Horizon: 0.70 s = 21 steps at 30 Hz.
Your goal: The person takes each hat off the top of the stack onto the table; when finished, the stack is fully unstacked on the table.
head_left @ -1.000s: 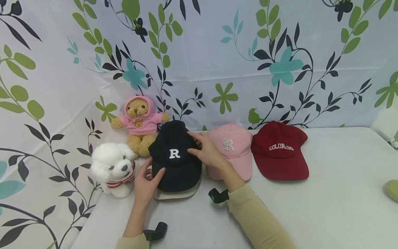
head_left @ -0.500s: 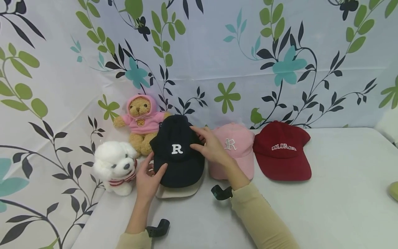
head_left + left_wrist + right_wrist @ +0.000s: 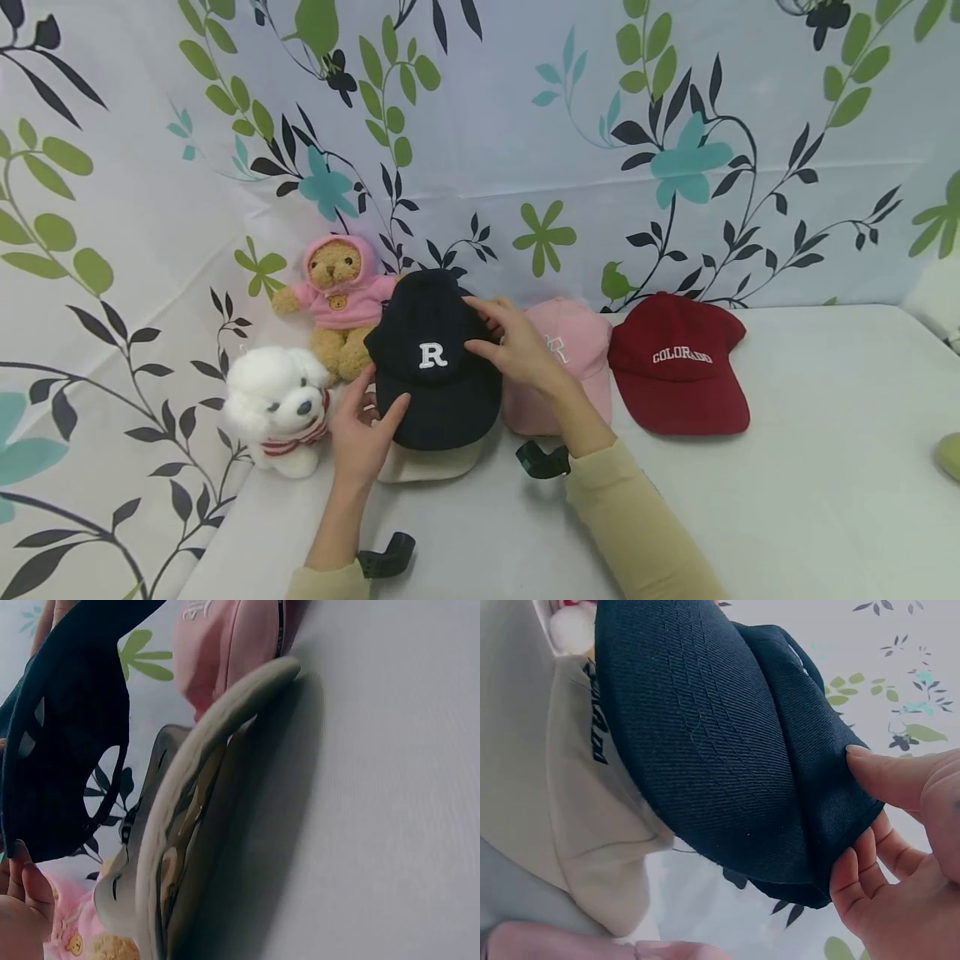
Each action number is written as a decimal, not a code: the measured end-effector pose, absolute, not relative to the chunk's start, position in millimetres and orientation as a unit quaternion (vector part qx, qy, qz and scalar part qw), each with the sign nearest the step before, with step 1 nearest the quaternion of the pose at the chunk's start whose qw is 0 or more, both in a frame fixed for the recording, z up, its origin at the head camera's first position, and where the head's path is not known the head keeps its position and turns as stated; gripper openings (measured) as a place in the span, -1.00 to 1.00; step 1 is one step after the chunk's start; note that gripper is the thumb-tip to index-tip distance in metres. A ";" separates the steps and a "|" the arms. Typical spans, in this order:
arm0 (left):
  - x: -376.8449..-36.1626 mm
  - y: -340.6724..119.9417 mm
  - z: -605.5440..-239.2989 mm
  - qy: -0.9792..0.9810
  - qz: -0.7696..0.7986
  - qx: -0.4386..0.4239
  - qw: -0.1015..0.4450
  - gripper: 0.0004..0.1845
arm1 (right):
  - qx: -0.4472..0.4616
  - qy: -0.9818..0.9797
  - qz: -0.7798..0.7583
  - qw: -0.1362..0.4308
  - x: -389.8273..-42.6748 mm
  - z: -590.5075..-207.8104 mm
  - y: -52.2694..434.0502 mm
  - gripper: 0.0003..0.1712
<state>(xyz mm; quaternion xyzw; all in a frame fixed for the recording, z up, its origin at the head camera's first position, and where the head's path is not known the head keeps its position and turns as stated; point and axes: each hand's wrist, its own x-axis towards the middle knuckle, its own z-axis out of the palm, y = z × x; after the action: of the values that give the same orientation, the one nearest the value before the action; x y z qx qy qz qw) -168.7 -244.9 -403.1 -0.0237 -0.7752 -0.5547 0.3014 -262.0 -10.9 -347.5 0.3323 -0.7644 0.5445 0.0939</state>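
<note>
Between the two hands, a navy cap with a white R [image 3: 435, 367] is lifted clear of a beige cap [image 3: 431, 460] that lies under it on the white surface [image 3: 787, 500]; the left wrist view shows a gap between the dark cap and the beige one. Left hand [image 3: 363, 437] grips the navy cap's brim at its left edge, thumb on top and fingers curled beneath. Right hand [image 3: 521, 354] holds the crown from the right side, thumb pressed on the fabric and fingers tucked round the cap's edge, as the right wrist view shows plainly. So both grips are clamped on the navy cap.

Just to the right, partly behind the right hand, sits a pink cap [image 3: 573, 367] with a pale embroidered letter, and next to that a dark red cap [image 3: 678, 367] lettered COLORADO, the two touching or nearly so. To the left of the navy cap a teddy bear in a pink hoodie [image 3: 337, 304] sits against the backdrop, with a white plush dog [image 3: 277, 408] in a striped scarf in front of it, near the left hand. Behind everything hangs a pale cloth printed with leaves and flowers [image 3: 675, 158].
</note>
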 end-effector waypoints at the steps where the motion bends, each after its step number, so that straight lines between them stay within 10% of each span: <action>1: -168.5 -243.8 -403.5 -0.775 -0.556 -0.027 0.298 -0.33 | 0.332 -0.764 0.546 0.090 -261.8 -347.3 -9.5 -0.34; 21: -173.0 -228.6 -405.5 -0.780 -0.557 -0.047 0.283 -0.31 | 0.322 -0.788 0.517 0.095 -263.5 -341.7 7.5 -0.34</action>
<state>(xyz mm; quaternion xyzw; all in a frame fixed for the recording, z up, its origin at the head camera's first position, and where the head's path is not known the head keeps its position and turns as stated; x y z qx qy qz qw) -173.0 -228.6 -405.5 -0.0469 -0.7796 -0.5569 0.2826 -263.5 7.5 -341.7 0.3217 -0.7876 0.5168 0.0955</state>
